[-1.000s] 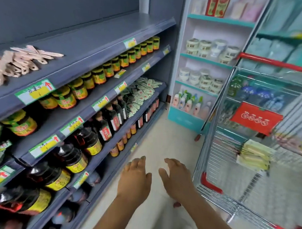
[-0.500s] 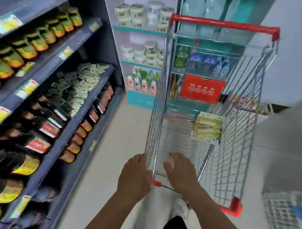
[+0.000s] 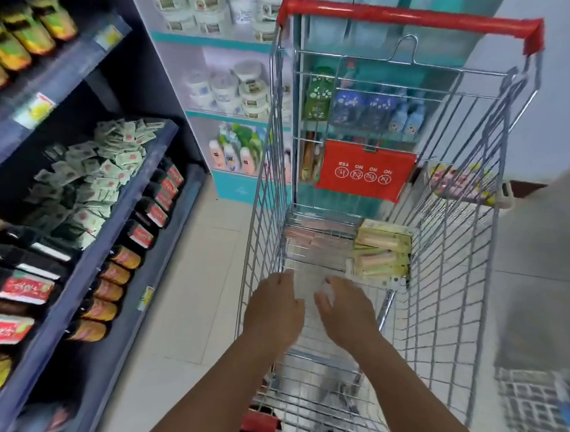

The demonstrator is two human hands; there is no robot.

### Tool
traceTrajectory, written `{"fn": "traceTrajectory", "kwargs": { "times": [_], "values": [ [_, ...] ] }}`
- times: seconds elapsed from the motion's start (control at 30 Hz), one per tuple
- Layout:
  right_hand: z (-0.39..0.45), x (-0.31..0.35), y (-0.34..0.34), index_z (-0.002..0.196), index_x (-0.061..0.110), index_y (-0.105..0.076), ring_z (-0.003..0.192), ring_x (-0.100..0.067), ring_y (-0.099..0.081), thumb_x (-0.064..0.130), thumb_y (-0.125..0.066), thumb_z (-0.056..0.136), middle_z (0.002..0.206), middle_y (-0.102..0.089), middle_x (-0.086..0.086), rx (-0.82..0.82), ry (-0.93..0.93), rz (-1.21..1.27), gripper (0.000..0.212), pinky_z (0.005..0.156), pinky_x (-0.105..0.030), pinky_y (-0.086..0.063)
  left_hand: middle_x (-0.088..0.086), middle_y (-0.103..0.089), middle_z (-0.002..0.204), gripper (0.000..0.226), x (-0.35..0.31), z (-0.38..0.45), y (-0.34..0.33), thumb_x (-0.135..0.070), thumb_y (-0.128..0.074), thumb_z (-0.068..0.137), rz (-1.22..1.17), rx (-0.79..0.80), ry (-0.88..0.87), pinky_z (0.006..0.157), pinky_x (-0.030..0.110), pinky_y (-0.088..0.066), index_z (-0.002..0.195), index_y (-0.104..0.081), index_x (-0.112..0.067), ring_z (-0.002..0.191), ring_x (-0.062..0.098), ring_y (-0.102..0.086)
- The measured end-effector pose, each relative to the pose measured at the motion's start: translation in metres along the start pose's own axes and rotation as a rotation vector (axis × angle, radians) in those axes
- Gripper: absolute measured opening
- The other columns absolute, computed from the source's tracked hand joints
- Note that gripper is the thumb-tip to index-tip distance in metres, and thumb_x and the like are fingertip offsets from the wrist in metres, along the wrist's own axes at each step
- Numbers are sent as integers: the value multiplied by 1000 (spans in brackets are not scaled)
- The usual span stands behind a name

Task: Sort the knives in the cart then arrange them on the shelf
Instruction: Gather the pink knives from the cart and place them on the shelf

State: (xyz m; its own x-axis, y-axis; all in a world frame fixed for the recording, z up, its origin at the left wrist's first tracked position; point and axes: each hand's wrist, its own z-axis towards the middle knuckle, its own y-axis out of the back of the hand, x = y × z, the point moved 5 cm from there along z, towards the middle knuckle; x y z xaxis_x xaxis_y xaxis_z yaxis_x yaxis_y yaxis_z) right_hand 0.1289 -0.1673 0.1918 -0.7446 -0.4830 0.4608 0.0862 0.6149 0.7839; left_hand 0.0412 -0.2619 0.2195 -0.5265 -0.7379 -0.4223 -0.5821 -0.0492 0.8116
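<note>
Over the cart (image 3: 439,202) basket, left hand (image 3: 274,312) and right hand (image 3: 348,311) hover empty, fingers loosely spread. Packaged knives (image 3: 381,254) lie on the basket floor, beyond the right fingertips. Step, as I judge: reaching in to sort. Next: reach further forward, grip a pack.

The red sign (image 3: 366,170) in the cart (image 3: 464,222) reads, upside down, "YES NO NO NO".
</note>
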Motion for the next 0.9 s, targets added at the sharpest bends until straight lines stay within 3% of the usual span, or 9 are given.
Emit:
{"fn": "traceTrajectory", "kwargs": {
  "times": [0.13,0.3,0.43,0.53,0.77,0.9],
  "values": [
    [40,3,-2,141,17,-40,129,-23,-42,40,-41,98,144,-44,-5,-53,-77,5,48,106,-34,-32,5,-40,143,54,8,47,-9,-30,-44,96,-37,74,-6,106,35,-37,146,-29,-17,130,22,-38],
    [88,-1,-4,141,17,-41,129,-24,-42,37,-44,98,144,-44,-5,-109,-150,23,48,106,-34,-33,7,-48,132,44,13,99,-20,-27,-48,94,-68,114,26,96,40,-46,136,-40,-16,119,25,-47],
    [133,-12,-9,141,16,-40,129,-26,-43,35,-45,97,143,-45,-7,-121,-165,25,48,106,-36,-34,10,-39,142,54,5,136,-35,-23,-46,96,-60,140,21,103,37,-39,145,-26,-12,131,26,-35],
    [171,-27,-15,142,16,-37,129,-27,-43,32,-46,97,144,-44,-8,-106,-145,-5,49,106,-37,-35,10,-36,143,60,2,167,-55,-20,-47,95,-51,174,59,101,38,-40,148,-19,-15,130,27,-36],
    [257,-78,-48,146,17,-27,131,-31,-39,29,-48,95,146,-38,-11,22,-80,-155,57,107,-39,-33,10,-32,145,74,17,236,-118,-12,-50,93,-44,198,208,103,38,-42,152,-8,-22,131,26,-37],
    [300,-107,-70,150,17,-18,137,-31,-31,30,-47,94,153,-28,-8,98,-37,-261,65,109,-42,-30,7,-21,154,74,23,269,-150,-13,-48,94,-32,198,213,109,36,-33,153,-4,-23,138,25,-26]
  ]
}}
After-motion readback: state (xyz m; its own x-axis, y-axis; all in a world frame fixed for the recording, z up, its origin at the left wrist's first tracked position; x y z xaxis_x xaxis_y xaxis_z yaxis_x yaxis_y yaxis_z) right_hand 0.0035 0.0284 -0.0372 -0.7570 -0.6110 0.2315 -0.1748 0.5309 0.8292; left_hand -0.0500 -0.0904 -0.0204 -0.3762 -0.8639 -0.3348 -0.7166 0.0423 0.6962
